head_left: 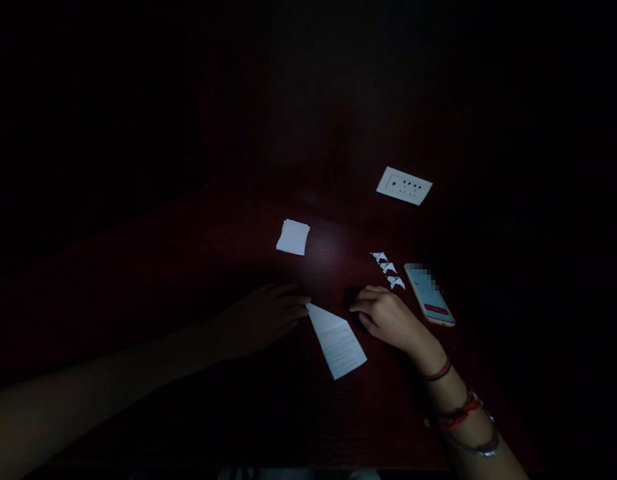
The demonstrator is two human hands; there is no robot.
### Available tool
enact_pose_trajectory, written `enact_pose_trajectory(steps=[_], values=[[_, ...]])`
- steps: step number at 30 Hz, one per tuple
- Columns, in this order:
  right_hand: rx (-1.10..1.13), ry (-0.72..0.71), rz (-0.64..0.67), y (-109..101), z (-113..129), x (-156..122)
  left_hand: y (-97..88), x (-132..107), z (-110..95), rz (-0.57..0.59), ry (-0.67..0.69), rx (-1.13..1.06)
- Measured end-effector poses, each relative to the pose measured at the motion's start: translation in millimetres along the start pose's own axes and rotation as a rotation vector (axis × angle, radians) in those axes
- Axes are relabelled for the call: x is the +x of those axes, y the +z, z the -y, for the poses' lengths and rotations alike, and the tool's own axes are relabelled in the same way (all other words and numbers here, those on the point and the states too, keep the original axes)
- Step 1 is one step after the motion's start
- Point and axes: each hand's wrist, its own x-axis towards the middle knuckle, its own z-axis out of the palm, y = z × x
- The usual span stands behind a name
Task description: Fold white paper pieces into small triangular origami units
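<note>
A white sheet of paper (340,347) with faint printed lines lies on the dark red table, its top edge folded to a slanted point. My left hand (276,310) rests at the paper's upper left corner, fingers stretched out and the tips touching it. To the right of the paper, my right hand (383,313) lies on the table with its fingers curled. Its fingertips are in shadow, so I cannot make out whether anything is under them. Bracelets circle my right wrist.
A small stack of white square papers (293,237) lies farther back. Beyond my right hand are three small folded paper shapes (388,267) in a row, beside a phone (431,293) with a lit screen. A white socket panel (404,186) is behind them. The surroundings are very dark.
</note>
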Motion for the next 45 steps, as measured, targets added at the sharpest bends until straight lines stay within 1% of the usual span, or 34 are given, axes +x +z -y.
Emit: enact_pose_trajectory(steps=[3, 6, 8, 10, 13, 17, 21, 25, 27, 32, 34, 39, 41, 45], values=[[0.091, -0.026, -0.045, 4, 5, 3, -4.7, 3, 0, 0.014, 0.036, -0.038], [0.246, -0.023, -0.094, 13, 15, 9, -9.5, 3, -2, 0.01, 0.031, -0.07], [0.335, 0.043, -0.12, 19, 21, 13, -11.4, 3, -3, -0.001, 0.028, -0.085], [0.391, 0.146, -0.144, 23, 26, 16, -12.9, 2, -5, -0.011, 0.026, -0.098], [0.451, 0.249, -0.134, 25, 30, 19, -16.3, 3, -8, -0.036, -0.006, -0.127], [0.497, 0.316, -0.129, 22, 34, 21, -18.7, 8, -12, -0.092, -0.073, -0.163], [0.526, 0.339, -0.133, 23, 35, 23, -12.5, 16, -13, -0.111, -0.089, -0.185], [0.528, 0.327, -0.147, 26, 35, 25, -6.3, 23, -12, -0.093, -0.115, -0.255], [0.52, 0.303, -0.183, 25, 36, 25, -6.8, 26, -11, -0.105, -0.141, -0.294], [0.466, 0.216, -0.339, 14, 45, 25, -17.5, 30, -17, -0.194, -0.172, -0.3], [0.454, 0.197, -0.371, 9, 48, 26, -23.0, 30, -21, -0.221, -0.166, -0.3], [0.468, 0.165, -0.379, 3, 54, 27, -33.4, 29, -29, -0.251, -0.145, -0.312], [0.495, 0.156, -0.371, 3, 53, 27, -35.3, 27, -29, -0.258, -0.153, -0.326], [0.567, 0.152, -0.367, 4, 48, 24, -36.7, 24, -25, -0.284, -0.213, -0.405]])
